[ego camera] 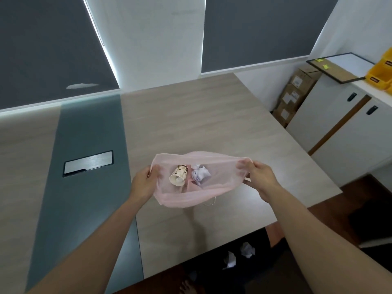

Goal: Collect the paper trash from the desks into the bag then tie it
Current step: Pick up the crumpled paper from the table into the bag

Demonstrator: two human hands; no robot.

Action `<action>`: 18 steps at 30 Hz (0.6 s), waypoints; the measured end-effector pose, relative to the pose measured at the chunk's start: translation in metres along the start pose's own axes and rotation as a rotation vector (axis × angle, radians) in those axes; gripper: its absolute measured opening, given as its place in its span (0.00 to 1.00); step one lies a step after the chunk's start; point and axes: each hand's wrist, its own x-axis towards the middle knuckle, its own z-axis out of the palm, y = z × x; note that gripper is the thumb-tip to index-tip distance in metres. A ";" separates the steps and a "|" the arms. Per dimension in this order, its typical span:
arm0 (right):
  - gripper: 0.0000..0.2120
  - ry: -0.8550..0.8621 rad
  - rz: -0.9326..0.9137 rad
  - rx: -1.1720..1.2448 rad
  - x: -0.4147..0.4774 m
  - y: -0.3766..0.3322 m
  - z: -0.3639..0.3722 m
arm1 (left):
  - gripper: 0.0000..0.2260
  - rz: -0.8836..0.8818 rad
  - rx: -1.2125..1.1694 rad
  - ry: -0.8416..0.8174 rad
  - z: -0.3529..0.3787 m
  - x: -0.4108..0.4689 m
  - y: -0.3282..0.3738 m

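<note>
Translucent pink plastic bag (201, 192), held just above the desk (191, 124) with its mouth stretched sideways between two bare hands. The left hand (144, 181) pinches the left rim, its fingers (155, 169) curled into the film and visible through it; the right hand (262, 177) pinches the right rim in the same manner, fingers and thumb closed on the plastic. Between the two sets of fingers, inside the bag, lie a paper cup (179, 175) with a brown dotted pattern, on its side with the open end toward the viewer, and just beside it, toward the right fingers, a crumpled white paper ball (200, 174). Nearer the viewer than the fingers, below the desk's near edge, two further crumpled papers (247, 249) rest on a dark surface that cannot be identified. Beyond and outward of the left fingers, a brushed-metal hatch (88, 164) is set into the desk's grey-green centre strip. Far beyond the right fingers stand stacked cardboard boxes (297, 94) bearing white labels, a white cabinet (339, 124) with dark handles, a framed board (339, 66) carrying yellow sticky notes, and yellow bins (381, 71) with dark label strips. All writing on these labels is too blurred to read.
</note>
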 end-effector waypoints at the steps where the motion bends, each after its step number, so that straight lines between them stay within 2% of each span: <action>1: 0.12 0.005 0.002 -0.006 -0.001 0.005 -0.004 | 0.19 0.011 0.005 -0.010 0.001 -0.005 0.002; 4: 0.12 0.000 0.018 -0.054 -0.008 0.021 -0.018 | 0.12 0.045 -0.010 -0.022 0.005 -0.018 -0.001; 8: 0.12 -0.053 0.031 -0.214 -0.030 0.041 -0.040 | 0.13 -0.004 -0.015 -0.017 0.010 -0.046 -0.015; 10: 0.15 -0.096 0.035 -0.282 -0.044 0.049 -0.054 | 0.18 -0.116 -0.046 -0.014 0.012 -0.065 -0.022; 14: 0.23 -0.183 0.041 -0.431 -0.071 0.069 -0.088 | 0.43 -0.332 0.020 -0.025 0.022 -0.110 -0.045; 16: 0.25 -0.221 0.026 -0.524 -0.086 0.080 -0.104 | 0.44 -0.393 0.104 -0.050 0.035 -0.144 -0.040; 18: 0.27 -0.268 0.003 -0.637 -0.104 0.092 -0.120 | 0.38 -0.300 0.158 -0.123 0.051 -0.182 -0.027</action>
